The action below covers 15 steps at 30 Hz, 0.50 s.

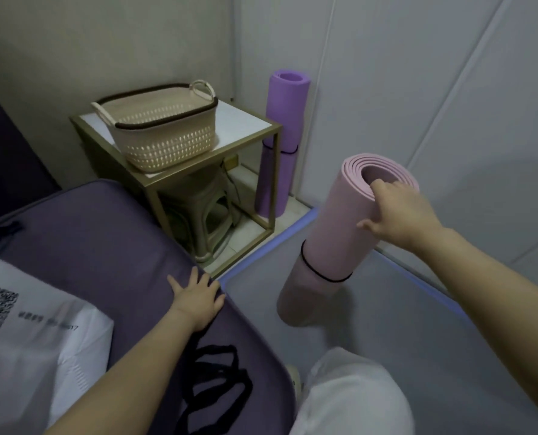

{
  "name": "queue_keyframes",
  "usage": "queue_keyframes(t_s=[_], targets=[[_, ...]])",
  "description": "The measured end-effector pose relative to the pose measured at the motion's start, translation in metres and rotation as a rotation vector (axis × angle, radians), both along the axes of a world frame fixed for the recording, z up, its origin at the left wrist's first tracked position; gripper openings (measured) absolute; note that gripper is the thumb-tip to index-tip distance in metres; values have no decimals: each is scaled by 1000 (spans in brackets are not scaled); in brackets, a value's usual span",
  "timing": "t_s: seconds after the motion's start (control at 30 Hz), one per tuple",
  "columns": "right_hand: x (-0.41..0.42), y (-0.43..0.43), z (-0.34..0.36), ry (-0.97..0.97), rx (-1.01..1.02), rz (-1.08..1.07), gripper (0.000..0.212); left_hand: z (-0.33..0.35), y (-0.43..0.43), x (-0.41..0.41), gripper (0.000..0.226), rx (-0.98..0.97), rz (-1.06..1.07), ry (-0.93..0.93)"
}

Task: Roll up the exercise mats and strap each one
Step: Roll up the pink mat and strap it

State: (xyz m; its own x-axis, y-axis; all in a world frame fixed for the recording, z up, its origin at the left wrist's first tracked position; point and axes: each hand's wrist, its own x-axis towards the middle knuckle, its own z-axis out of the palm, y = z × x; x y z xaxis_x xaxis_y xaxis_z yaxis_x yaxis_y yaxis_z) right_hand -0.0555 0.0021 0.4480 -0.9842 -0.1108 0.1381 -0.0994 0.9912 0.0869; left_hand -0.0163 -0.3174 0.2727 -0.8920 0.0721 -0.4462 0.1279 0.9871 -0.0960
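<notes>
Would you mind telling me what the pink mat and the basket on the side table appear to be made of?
The pink mat looks like soft matte foam: its rolled end shows thick, spongy layers with no shine. The basket seems to be moulded plastic in a cream tone, with regular rows of cut-out holes, a dark rim and pale loop handles; woven cord cannot be ruled out.

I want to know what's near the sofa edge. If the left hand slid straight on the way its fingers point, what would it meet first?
Probably the gold-framed side table just past the sofa arm; the left hand lies flat, fingers pointing toward it. Depth is unclear.
</notes>
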Motion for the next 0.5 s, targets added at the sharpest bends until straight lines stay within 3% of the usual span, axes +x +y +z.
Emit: queue_keyframes(t_s=[0.37, 0.43, 0.5], targets=[[-119, 83, 35, 50, -89, 157, 54, 4, 51, -81, 51, -309, 124, -319], [-139, 94, 47, 81, -96, 181, 53, 19, 68, -103, 50, -339, 79, -301], [-163, 103, 57, 104, -106, 186, 51, 47, 82, -131, 51, -311, -8, -149]])
